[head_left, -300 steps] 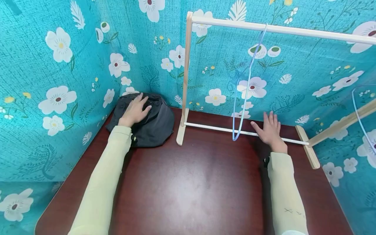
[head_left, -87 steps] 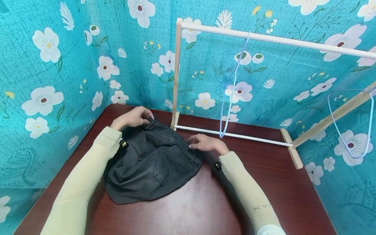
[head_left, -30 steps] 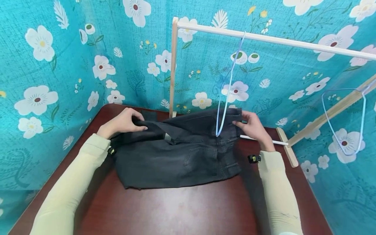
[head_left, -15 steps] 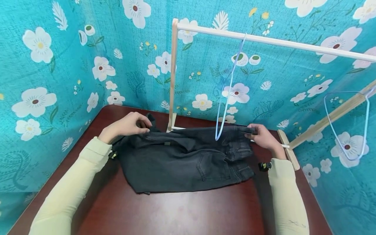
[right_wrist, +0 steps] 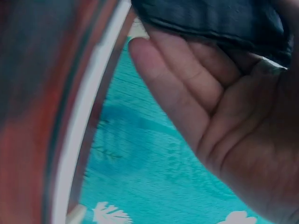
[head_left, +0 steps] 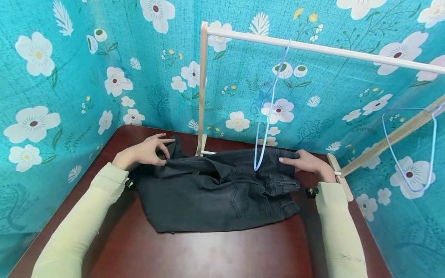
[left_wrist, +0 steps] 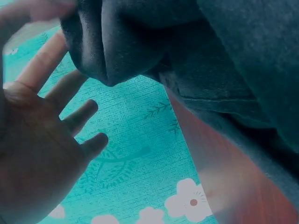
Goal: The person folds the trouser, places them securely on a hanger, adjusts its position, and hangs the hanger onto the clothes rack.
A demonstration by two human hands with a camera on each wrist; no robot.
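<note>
Black denim trousers (head_left: 208,197) lie sideways on the table, legs to the left, waistband to the right. At the leg end is my left hand (head_left: 142,152), its thumb and fingers parted; in the left wrist view the fingers of this hand (left_wrist: 42,135) are spread, the index passing behind the dark cloth (left_wrist: 163,42). My right hand (head_left: 307,162) grips the upper corner of the waistband, thumb on top. In the right wrist view, the fingers of that hand (right_wrist: 224,107) lie under the waistband (right_wrist: 219,23); its thumb is mostly hidden.
A wooden rack (head_left: 202,88) stands behind the trousers. From its top bar hangs a blue hanger (head_left: 272,100), low in front of the waist end. Another hanger (head_left: 433,146) is at the right. Patterned cloth (head_left: 236,100) surrounds the dark red table (head_left: 208,255).
Since one second ago, the waist end has come down onto the table and shifted right with my right hand. My left hand's fingers have spread, and it has moved slightly left since half a second ago.
</note>
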